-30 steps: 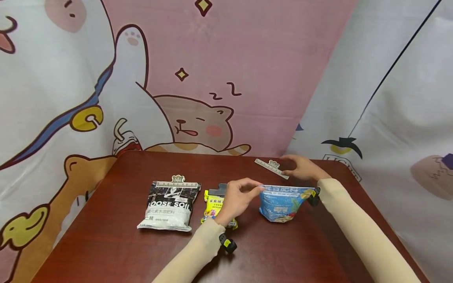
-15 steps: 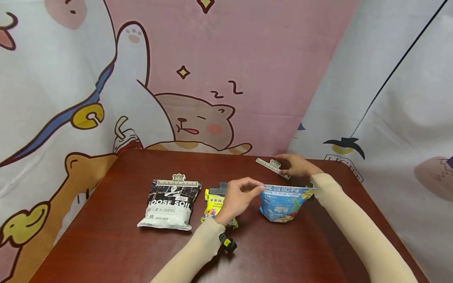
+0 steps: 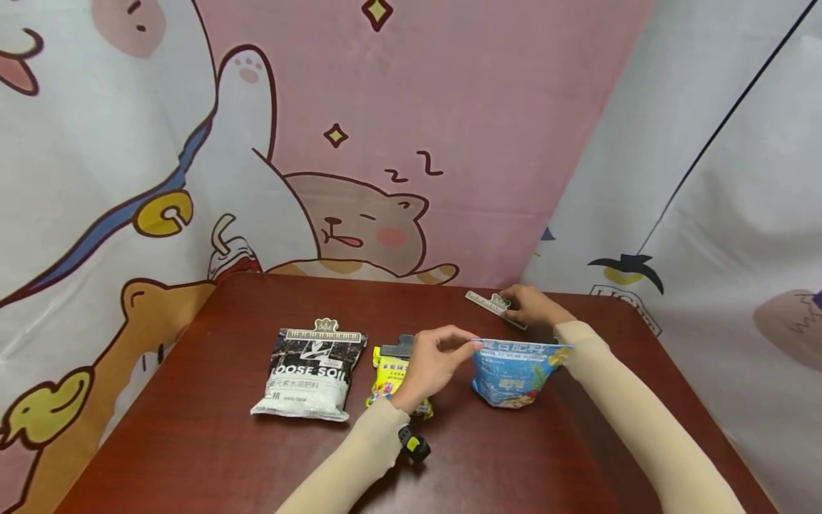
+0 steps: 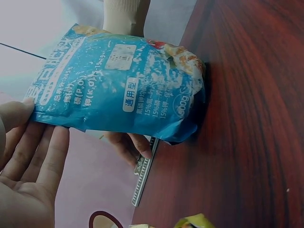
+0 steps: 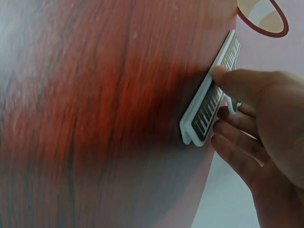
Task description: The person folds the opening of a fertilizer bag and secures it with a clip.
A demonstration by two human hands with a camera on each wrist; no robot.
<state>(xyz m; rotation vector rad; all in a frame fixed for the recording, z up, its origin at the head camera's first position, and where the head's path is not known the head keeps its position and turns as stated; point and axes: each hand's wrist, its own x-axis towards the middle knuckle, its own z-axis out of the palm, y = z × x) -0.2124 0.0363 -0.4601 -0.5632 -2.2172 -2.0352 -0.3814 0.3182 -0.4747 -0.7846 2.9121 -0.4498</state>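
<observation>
A blue printed bag of fertilizer point(image 3: 514, 375) stands on the table, its flat top edge held up. My left hand point(image 3: 437, 364) pinches the bag's top left corner between thumb and fingers; in the left wrist view the thumb lies over that corner. Behind the bag, a piano-key bag clip point(image 3: 486, 303) lies near the table's back edge. My right hand point(image 3: 538, 307) is at this clip. In the right wrist view, its thumb lies on the clip's point(image 5: 211, 104) long bar, with the other fingers on the far side by the handle.
Left of the blue bag lies a small yellow packet point(image 3: 388, 375) with a dark clip point(image 3: 401, 348), partly behind my left hand. Farther left is a black-and-white soil bag point(image 3: 308, 378) with a piano-key clip point(image 3: 324, 334) along its top. The table point(image 3: 212, 428) meets a printed cloth backdrop.
My right hand has moved a little left, closing in on the clip behind the blue bag. The left hand keeps its pinch on the bag's corner.
</observation>
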